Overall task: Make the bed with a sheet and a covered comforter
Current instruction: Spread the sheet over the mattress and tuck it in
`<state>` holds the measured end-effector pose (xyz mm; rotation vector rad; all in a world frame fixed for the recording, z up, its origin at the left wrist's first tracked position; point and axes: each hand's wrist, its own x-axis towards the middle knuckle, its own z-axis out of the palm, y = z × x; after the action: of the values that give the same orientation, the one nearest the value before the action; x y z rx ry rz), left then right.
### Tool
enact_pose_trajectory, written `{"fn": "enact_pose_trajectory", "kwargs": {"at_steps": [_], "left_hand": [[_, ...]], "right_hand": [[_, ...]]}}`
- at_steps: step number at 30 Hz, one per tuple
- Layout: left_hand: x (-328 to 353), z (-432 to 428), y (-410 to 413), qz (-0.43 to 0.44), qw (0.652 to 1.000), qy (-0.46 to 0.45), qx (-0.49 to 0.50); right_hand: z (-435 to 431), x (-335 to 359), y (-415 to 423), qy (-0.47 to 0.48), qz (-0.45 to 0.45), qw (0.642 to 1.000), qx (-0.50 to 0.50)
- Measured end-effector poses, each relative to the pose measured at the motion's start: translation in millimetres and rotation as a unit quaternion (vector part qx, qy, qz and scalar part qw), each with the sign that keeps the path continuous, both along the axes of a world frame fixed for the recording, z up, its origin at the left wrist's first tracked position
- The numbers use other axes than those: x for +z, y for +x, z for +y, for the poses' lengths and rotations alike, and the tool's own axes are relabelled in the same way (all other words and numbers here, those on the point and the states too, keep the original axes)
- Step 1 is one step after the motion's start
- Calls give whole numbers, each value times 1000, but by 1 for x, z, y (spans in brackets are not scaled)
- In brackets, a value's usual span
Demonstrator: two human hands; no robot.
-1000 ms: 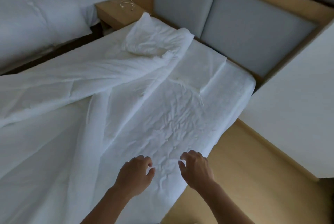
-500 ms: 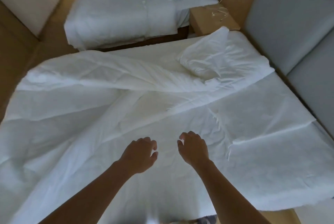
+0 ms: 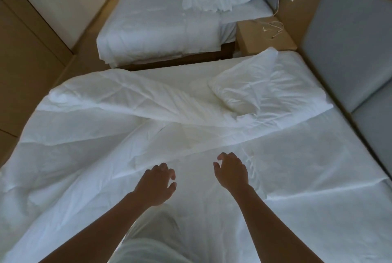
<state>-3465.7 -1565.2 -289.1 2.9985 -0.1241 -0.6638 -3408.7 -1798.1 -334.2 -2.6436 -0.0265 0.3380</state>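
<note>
Head-camera view down onto a mattress (image 3: 343, 224) in a room with 2 beds. The job looks less than half done. A white sheet (image 3: 307, 156) lies over the mattress but is wrinkled, skewed and untucked, and its near right edge stops short of the corner. The white comforter (image 3: 118, 101) sits in a long twisted heap across the far half, with a puffy folded end near the grey padded headboard (image 3: 350, 40). Whether it is inside its cover cannot be told. Judging by this, the sheet needs smoothing and tucking, and the comforter needs spreading.

Both bare forearms reach forward over the sheet. The left hand (image 3: 158, 184) and right hand (image 3: 231, 172) are palm down and a little apart. Their fingers are loosely curled and grasp nothing. Whether the fingertips touch the cloth is unclear. Beyond stand a nightstand (image 3: 261, 38) and the second bed (image 3: 161, 21).
</note>
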Motion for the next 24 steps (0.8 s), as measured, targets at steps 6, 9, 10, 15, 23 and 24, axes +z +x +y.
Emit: {"fn": "enact_pose_trajectory", "kwargs": {"at_steps": [6,9,10,15,23,24], "left_hand": [[-40,-4,117,-31,999,24,-19],[-81,-9,191,-30,997,28,-64],[-95,-8,219,-34,996,31,-72],[-165,42,328,-6,999,50,-7],[-206,134,358,-23,992,38,120],[-208,143,361,-16,990,32,134]], "right_hand": [[10,-21,87,1,47,988,-144],[22,-49,152,116,94,946,-286],[27,-63,175,206,111,904,-358],[63,-145,276,535,209,586,-572],[138,-128,447,193,137,867,-439],[148,-108,481,205,95,886,-404]]}}
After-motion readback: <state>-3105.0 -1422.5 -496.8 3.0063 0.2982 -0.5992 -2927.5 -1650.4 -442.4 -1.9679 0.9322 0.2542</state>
